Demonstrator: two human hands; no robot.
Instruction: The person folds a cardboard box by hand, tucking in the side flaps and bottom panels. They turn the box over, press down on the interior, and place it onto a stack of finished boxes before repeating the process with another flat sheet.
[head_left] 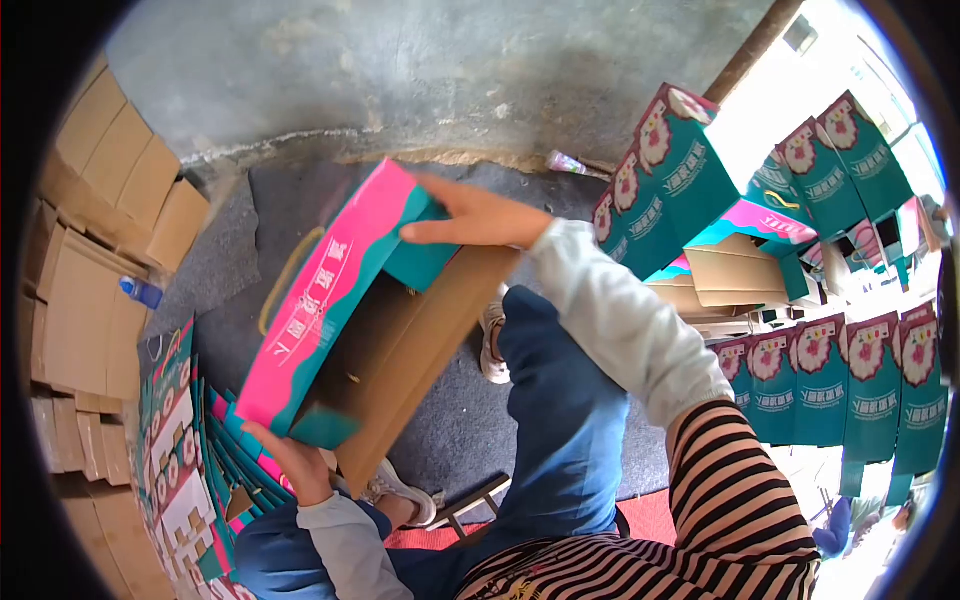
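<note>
Pink-and-teal carton [365, 300], white lettering on pink band, open side showing brown interior, held tilted in midair.

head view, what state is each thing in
pink-teal box, open, tilted, held
cord handle, looped outward
left grip, closed on box's lower end
right grip, closed on box's upper end
printed cartons at lower left, flat, stacked
brown cardboard at left, stacked
boxes at lower right, lined up
blue bottle, contents unclear

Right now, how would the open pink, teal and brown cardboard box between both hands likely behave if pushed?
The cardboard box is probably light for its size, since its walls look thin. It may flex or skew, because one side stands open. Rolling seems unlikely, given its flat panels.
</note>
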